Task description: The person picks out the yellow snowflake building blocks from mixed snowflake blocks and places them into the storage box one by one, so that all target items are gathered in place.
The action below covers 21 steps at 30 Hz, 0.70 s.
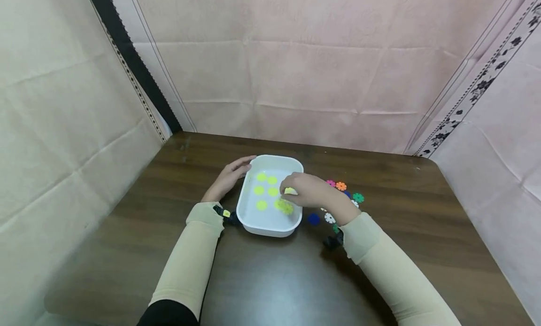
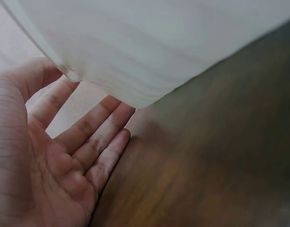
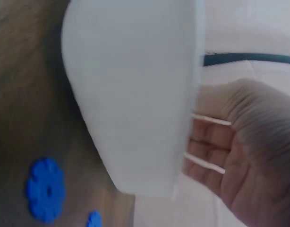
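Observation:
A white tray [image 1: 264, 226] holds several flat round yellow-green spots [image 1: 261, 205] on its floor. A yellow flower-shaped piece [image 1: 286, 207] lies near the tray's right side. My left hand [image 1: 230, 178] is at the far left corner; in the left wrist view its thumb and fingertips touch the rim and outer wall, with the fingers nearly straight. Over the right rim reaches my right hand [image 1: 306, 189], fingers bent down inside the tray. Yellow shows between its thumb and forefinger, but whether it is held cannot be told. In the right wrist view the tray wall hides those fingertips.
Right of the tray, partly behind the right forearm, lie several flower-shaped pieces: a blue one [image 3: 46, 190], a green one [image 1: 358, 197], an orange one [image 1: 341, 186] and a white one [image 1: 329, 218]. The brown table [image 1: 253, 279] meets cloth-covered walls [image 1: 296, 81] at the back.

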Each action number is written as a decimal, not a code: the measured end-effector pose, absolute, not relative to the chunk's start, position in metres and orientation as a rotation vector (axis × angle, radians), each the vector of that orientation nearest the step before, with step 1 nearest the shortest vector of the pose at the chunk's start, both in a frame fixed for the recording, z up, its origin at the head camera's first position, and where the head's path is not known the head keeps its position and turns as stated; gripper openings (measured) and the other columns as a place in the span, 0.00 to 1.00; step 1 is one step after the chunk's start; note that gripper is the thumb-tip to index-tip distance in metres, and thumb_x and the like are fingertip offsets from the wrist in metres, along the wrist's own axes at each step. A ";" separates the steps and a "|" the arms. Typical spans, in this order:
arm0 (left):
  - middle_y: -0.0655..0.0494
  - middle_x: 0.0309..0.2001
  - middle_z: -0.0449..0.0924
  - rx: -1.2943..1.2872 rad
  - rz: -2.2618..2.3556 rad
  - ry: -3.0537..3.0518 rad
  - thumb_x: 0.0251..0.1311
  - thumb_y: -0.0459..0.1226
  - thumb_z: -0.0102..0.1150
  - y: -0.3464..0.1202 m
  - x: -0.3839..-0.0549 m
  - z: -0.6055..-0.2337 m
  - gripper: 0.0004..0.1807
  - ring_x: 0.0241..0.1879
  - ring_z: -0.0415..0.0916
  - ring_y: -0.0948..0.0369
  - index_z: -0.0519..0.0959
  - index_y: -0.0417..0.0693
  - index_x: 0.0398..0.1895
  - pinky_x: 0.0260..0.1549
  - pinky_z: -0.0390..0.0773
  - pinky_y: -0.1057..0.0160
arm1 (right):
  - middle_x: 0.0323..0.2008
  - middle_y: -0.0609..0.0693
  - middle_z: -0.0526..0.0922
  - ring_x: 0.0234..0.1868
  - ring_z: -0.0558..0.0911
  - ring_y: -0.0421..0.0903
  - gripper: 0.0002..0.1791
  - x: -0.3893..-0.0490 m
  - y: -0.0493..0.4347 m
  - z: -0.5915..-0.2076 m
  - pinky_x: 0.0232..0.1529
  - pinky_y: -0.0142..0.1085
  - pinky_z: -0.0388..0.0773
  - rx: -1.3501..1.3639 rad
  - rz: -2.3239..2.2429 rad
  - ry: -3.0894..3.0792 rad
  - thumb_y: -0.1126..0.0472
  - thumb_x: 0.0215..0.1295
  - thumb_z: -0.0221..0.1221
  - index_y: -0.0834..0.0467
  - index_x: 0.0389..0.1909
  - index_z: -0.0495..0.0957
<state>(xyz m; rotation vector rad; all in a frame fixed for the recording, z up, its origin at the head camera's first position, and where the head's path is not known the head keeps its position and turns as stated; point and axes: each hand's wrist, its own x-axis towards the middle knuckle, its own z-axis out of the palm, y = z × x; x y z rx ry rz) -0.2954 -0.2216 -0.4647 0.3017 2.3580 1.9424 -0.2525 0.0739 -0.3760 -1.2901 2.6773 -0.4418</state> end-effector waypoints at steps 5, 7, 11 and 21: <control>0.59 0.64 0.75 0.301 1.941 2.359 0.70 0.56 0.56 -0.218 -0.296 -0.467 0.24 0.62 0.74 0.59 0.75 0.68 0.67 0.66 0.69 0.53 | 0.44 0.46 0.85 0.46 0.82 0.46 0.08 -0.245 0.113 -0.372 0.48 0.42 0.83 -1.445 -0.809 2.701 0.60 0.69 0.64 0.54 0.45 0.85; 0.59 0.64 0.75 0.297 1.934 2.361 0.70 0.56 0.56 -0.217 -0.296 -0.468 0.25 0.63 0.73 0.59 0.75 0.68 0.67 0.66 0.69 0.52 | 0.42 0.45 0.85 0.43 0.82 0.43 0.07 -0.241 0.132 -0.375 0.46 0.41 0.83 -1.459 -0.960 2.714 0.61 0.69 0.64 0.55 0.45 0.85; 0.59 0.65 0.74 0.294 1.925 2.362 0.69 0.58 0.56 -0.218 -0.297 -0.470 0.26 0.64 0.72 0.59 0.74 0.68 0.68 0.67 0.68 0.52 | 0.40 0.41 0.85 0.40 0.81 0.37 0.07 -0.232 0.170 -0.388 0.42 0.40 0.84 -1.414 -1.151 2.761 0.63 0.68 0.65 0.54 0.45 0.84; 0.56 0.65 0.74 0.365 1.933 2.373 0.72 0.55 0.54 -0.224 -0.300 -0.469 0.25 0.63 0.73 0.56 0.73 0.65 0.69 0.65 0.70 0.51 | 0.35 0.42 0.84 0.34 0.79 0.41 0.04 -0.207 0.251 -0.414 0.34 0.35 0.82 -1.037 -1.108 2.844 0.58 0.70 0.64 0.48 0.43 0.84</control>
